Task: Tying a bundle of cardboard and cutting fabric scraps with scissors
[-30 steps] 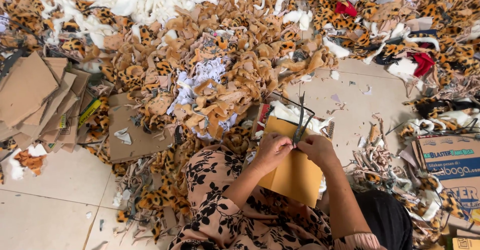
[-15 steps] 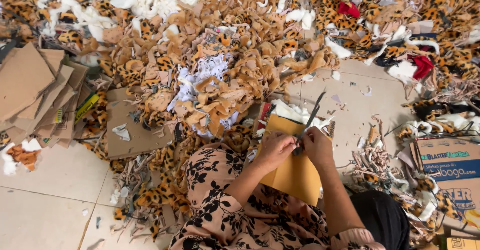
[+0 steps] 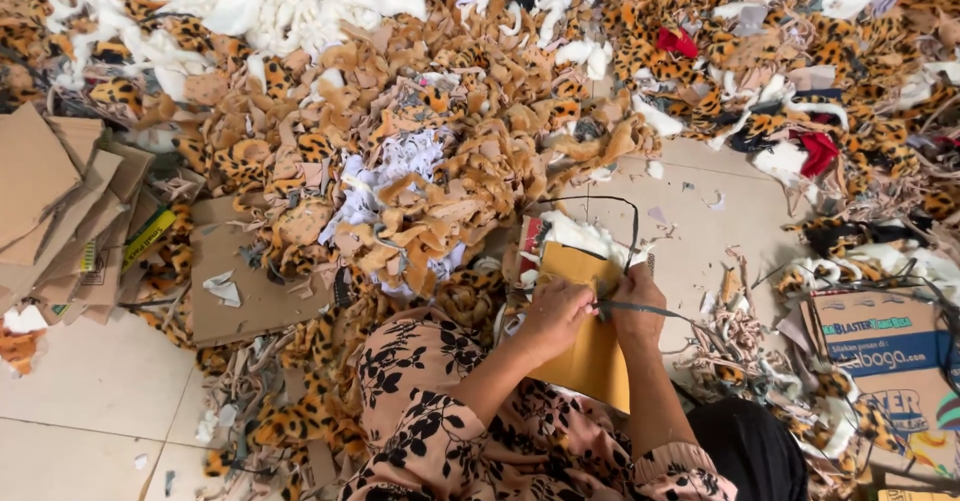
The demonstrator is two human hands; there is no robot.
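I sit on the floor with a mustard-yellow fabric piece [image 3: 590, 366] on my lap, in a floral-print garment. My left hand [image 3: 550, 319] pinches the upper edge of that piece. My right hand [image 3: 640, 301] is closed around dark scissors [image 3: 655, 310], whose blades lie flat and point right. The two hands almost touch over the fabric. A thin black cord [image 3: 610, 201] loops just beyond them, over white stuffing [image 3: 580, 236].
A big heap of leopard-print, tan and white fabric scraps [image 3: 430, 181] fills the floor ahead. Flattened cardboard sheets [image 3: 50, 211] lie at the left, with another cardboard piece [image 3: 245, 291] nearer. A printed cardboard box [image 3: 885, 346] stands at the right. Pale floor tiles [image 3: 90, 401] show at lower left.
The scissors pointed up a second ago and have swung down to lie flat, pointing right. Both hands stay on the yellow piece's upper edge.
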